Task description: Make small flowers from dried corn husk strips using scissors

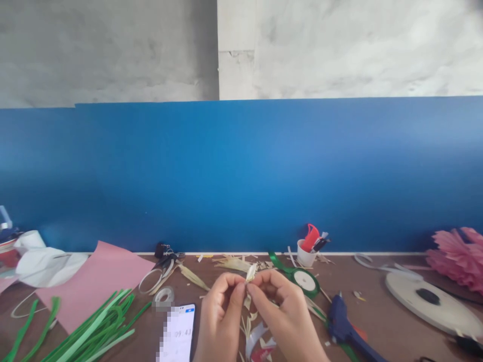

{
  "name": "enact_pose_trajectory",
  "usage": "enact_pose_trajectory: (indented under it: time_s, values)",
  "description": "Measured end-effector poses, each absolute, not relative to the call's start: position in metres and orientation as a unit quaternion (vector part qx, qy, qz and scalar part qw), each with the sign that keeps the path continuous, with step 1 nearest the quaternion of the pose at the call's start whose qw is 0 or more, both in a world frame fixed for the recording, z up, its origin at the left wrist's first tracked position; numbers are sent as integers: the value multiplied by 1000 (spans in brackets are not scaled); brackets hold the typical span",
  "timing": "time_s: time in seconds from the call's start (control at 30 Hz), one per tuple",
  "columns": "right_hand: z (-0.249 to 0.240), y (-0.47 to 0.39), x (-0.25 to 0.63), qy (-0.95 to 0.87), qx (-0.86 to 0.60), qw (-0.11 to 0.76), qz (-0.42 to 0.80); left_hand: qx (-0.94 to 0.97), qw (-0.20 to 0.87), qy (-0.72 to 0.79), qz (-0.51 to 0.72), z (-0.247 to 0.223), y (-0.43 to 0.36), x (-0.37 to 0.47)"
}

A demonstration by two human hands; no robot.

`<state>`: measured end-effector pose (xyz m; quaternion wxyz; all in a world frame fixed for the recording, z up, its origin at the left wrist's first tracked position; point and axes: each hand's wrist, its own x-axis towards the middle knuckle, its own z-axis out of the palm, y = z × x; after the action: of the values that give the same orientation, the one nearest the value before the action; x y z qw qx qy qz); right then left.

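Near the bottom centre, my left hand (225,306) and my right hand (281,306) meet at the fingertips. Both pinch a small pale husk piece (251,273), whose tip sticks up between the thumbs and index fingers. Pale husk scraps and a curl of white ribbon (254,339) lie on the table beneath and between the hands. A phone (180,334) lies just left of my left hand. The roll of green ribbon (305,281) is behind and to the right of my right hand.
Green pipe cleaners (101,327) and pink paper (101,281) lie left, with a tape roll (163,295) nearby. A white cup (305,255) stands by the blue partition (241,176). At right are a blue glue gun (343,322), an oval white device (433,306) and pink paper ruffles (458,256).
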<state>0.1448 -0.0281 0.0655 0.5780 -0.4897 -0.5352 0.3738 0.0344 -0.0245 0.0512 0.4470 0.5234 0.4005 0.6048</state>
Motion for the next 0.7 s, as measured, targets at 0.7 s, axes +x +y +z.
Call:
enact_pose_trajectory:
  time_s: [0.7]
  values:
    - [60,-38,147,-664,-504,531,152,608,239,357,668,46,-28,35]
